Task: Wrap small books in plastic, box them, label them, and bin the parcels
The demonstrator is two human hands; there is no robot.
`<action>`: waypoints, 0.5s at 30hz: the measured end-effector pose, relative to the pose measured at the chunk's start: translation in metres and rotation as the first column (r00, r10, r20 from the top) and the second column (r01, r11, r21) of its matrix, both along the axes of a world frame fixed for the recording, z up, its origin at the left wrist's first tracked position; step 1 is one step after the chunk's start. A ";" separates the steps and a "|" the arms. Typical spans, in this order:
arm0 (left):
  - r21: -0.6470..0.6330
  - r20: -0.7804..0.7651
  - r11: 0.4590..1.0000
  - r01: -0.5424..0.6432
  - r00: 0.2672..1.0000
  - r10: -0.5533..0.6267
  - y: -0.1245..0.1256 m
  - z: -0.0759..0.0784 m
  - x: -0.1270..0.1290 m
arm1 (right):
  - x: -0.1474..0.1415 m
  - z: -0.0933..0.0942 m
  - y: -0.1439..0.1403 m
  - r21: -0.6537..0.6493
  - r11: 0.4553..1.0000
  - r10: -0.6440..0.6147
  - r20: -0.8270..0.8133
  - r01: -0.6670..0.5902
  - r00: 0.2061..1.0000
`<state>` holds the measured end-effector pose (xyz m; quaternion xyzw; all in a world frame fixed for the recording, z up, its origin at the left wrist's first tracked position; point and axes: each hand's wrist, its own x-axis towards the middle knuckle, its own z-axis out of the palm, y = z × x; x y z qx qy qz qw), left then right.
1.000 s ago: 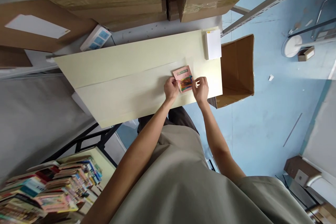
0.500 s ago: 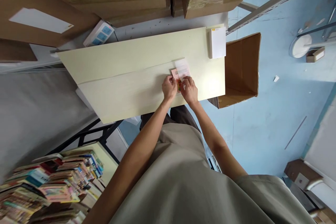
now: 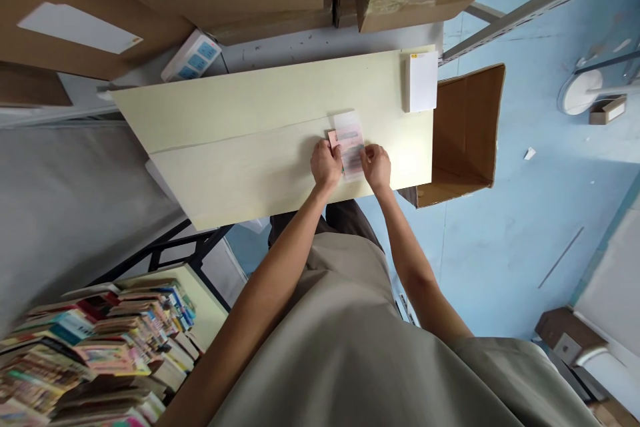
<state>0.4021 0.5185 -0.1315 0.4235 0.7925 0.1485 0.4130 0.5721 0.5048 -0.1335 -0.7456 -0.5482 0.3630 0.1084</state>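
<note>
The left grip (image 3: 326,165) pinches a pink booklet (image 3: 332,138) under a translucent sheet (image 3: 349,140); the right grip's (image 3: 377,167) state I cannot tell.

A small pink booklet (image 3: 332,138) lies angled slightly left, its far left corner bare; a translucent white sheet (image 3: 349,140) covers most of it.

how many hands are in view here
2: left hand at the left of the pink booklet, right hand at the right of the translucent sheet over it.
</note>
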 end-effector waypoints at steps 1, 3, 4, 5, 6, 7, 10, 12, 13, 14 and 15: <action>0.001 0.005 1.000 -0.002 1.000 0.002 0.000 -0.001 0.000 | -0.001 0.000 0.004 -0.035 0.999 0.013 0.007 -0.012 1.000; 0.018 0.013 0.999 -0.030 0.999 0.030 -0.001 -0.001 -0.002 | -0.003 0.002 0.010 -0.084 0.996 0.024 0.000 -0.024 1.000; 0.034 0.006 0.998 -0.058 0.998 0.057 -0.003 0.001 -0.002 | -0.004 0.005 0.013 -0.101 0.995 0.023 -0.010 -0.024 1.000; 0.056 -0.005 0.995 -0.078 0.997 0.079 -0.007 0.003 -0.002 | -0.005 0.009 0.016 -0.116 0.993 0.023 -0.020 -0.025 1.000; 0.086 -0.012 0.993 -0.076 0.997 0.078 -0.012 0.006 0.000 | -0.005 0.014 0.018 -0.130 0.991 0.024 -0.030 -0.028 0.999; 0.122 -0.008 0.992 -0.044 0.999 0.045 -0.019 0.010 0.002 | -0.004 0.019 0.020 -0.144 0.989 0.026 -0.037 -0.031 0.999; 0.236 0.044 0.956 0.176 0.981 -0.191 -0.041 0.020 0.018 | -0.004 0.036 0.026 -0.187 0.981 0.053 -0.044 -0.060 0.998; 0.277 0.047 0.922 0.270 0.955 -0.294 -0.053 0.023 0.032 | -0.007 0.050 0.029 -0.221 0.971 0.093 -0.017 -0.094 0.996; 0.285 0.040 0.916 0.284 0.951 -0.307 -0.057 0.023 0.039 | -0.008 0.058 0.030 -0.242 0.963 0.129 0.007 -0.123 0.992; 0.289 0.036 0.914 0.284 0.951 -0.306 -0.059 0.021 0.044 | -0.009 0.067 0.031 -0.257 0.953 0.176 0.038 -0.161 0.984; 0.292 0.040 0.917 0.272 0.954 -0.296 -0.060 0.019 0.047 | -0.010 0.076 0.031 -0.253 0.945 0.233 0.075 -0.208 0.969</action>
